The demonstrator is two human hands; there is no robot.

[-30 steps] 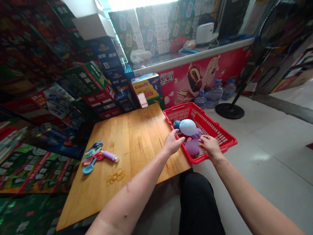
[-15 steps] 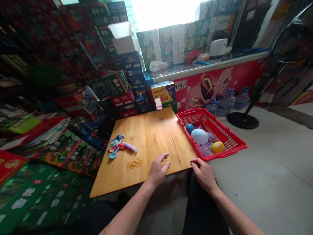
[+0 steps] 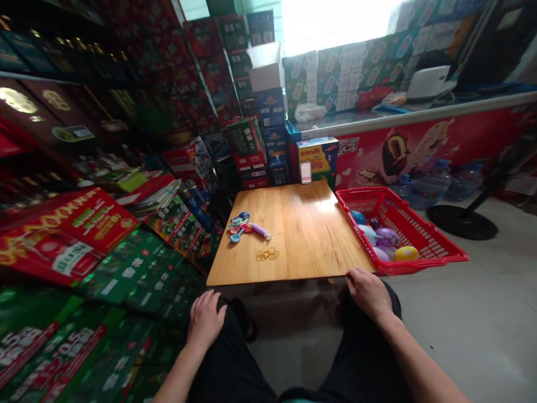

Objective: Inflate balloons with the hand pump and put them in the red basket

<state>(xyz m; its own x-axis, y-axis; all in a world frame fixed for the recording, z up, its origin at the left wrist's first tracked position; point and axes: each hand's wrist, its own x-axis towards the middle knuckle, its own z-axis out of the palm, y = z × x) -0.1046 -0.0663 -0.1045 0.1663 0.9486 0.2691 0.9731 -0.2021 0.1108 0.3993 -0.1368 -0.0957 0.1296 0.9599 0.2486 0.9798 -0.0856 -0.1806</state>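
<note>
My left hand (image 3: 206, 318) lies on my left knee, fingers stretched out and holding nothing. On my right knee rests my right hand (image 3: 369, 292), its loosely bent fingers draped near the table's front edge with nothing visible in them. Toward the left of the wooden table (image 3: 302, 246) is a small pile of flat, uninflated balloons (image 3: 240, 220). A purple hand pump (image 3: 260, 230) lies against the pile. Several yellowish rubber bands (image 3: 267, 255) are grouped nearer the front edge. Right of the table, a red plastic basket (image 3: 444, 246) holds several inflated balloons, including a purple one (image 3: 386, 237) and a yellow one (image 3: 406, 253).
Green cartons (image 3: 113, 296) are stacked along the left. A yellow and blue box (image 3: 316, 159) stands behind the table, before a red freezer chest (image 3: 444, 140). Large water bottles (image 3: 436, 182) and a black fan base (image 3: 461, 221) are on the floor at right.
My left hand has moved from above the table's front edge back to my left knee. My right hand has settled onto my right knee. The view has turned left.
</note>
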